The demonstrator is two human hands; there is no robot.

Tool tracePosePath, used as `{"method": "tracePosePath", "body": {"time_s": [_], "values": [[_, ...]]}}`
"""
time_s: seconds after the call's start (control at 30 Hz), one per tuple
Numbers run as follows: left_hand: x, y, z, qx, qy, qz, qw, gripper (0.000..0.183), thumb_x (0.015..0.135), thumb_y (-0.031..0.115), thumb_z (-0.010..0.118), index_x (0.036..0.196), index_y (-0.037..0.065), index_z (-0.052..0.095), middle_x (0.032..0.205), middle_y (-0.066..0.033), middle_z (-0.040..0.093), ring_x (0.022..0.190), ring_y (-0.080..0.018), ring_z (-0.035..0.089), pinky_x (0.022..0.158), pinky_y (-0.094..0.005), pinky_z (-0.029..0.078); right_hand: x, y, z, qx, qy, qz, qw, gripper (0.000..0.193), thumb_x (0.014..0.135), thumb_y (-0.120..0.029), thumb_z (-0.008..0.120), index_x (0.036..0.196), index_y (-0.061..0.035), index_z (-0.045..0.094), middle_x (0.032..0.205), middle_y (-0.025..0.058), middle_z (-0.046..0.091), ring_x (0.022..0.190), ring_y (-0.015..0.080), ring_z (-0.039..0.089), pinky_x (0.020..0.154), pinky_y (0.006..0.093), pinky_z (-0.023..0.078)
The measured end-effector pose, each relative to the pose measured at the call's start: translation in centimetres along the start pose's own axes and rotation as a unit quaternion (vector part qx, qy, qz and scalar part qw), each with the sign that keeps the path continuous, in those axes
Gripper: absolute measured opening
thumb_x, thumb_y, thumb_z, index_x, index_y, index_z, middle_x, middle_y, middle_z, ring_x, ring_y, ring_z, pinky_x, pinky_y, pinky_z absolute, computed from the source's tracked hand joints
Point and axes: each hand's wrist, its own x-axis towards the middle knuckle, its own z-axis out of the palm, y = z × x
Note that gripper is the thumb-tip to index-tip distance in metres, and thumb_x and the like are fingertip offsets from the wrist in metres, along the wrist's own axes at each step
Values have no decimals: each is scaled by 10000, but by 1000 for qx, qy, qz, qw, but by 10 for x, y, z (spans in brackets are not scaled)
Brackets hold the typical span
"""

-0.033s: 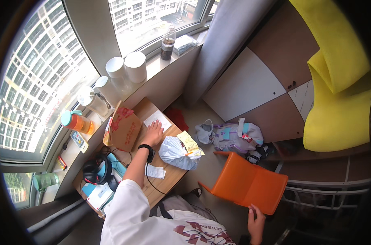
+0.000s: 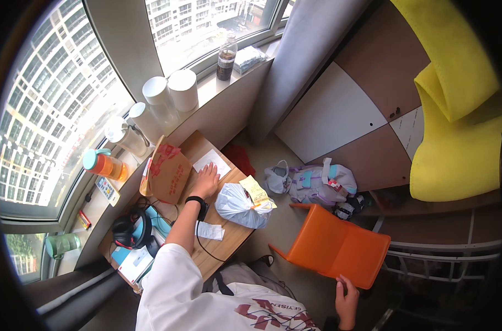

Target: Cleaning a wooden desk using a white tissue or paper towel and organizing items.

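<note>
My left hand (image 2: 208,181) lies flat on a white sheet, perhaps a tissue (image 2: 220,163), at the far end of the wooden table (image 2: 237,243). Its fingers are stretched out, and a black band circles the wrist. Close to its right sits a tied white plastic bag (image 2: 241,208) with a yellow slip (image 2: 257,193) on top. A brown paper bag (image 2: 171,175) with red print stands just left of the hand. My right hand (image 2: 346,302) hangs beside the orange chair (image 2: 339,243), fingers loosely apart, nothing visible in them.
Headphones (image 2: 130,230), another white paper (image 2: 209,230) and a black cable share the table. Along the windowsill stand white canisters (image 2: 183,91), an orange bottle (image 2: 104,165) and a dark-filled bottle (image 2: 226,60). A pale backpack (image 2: 322,185) is on the floor; yellow cloth (image 2: 455,154) hangs at right.
</note>
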Motion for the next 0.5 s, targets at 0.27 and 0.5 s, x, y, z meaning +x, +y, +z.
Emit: {"method": "tracePosePath", "body": {"time_s": [0.27,0.5], "values": [[-75,-13,9,-14,168,24,985,323,984,50,498,1237,31,698,1456,-172,613,1377,-393,539,1170,-464,423,4,28,-4,29,-17,-19,999,295,1010,-113,616,1235,64,688,1114,216,761,1057,309,739,952,383,552],[-91,30,-36,-117,292,-99,944,170,1007,148,569,1089,56,686,945,-246,723,922,-456,694,805,-540,555,6,57,-28,28,-51,-42,997,316,1034,-143,606,1251,75,679,1128,211,757,1071,295,730,951,372,550]]}}
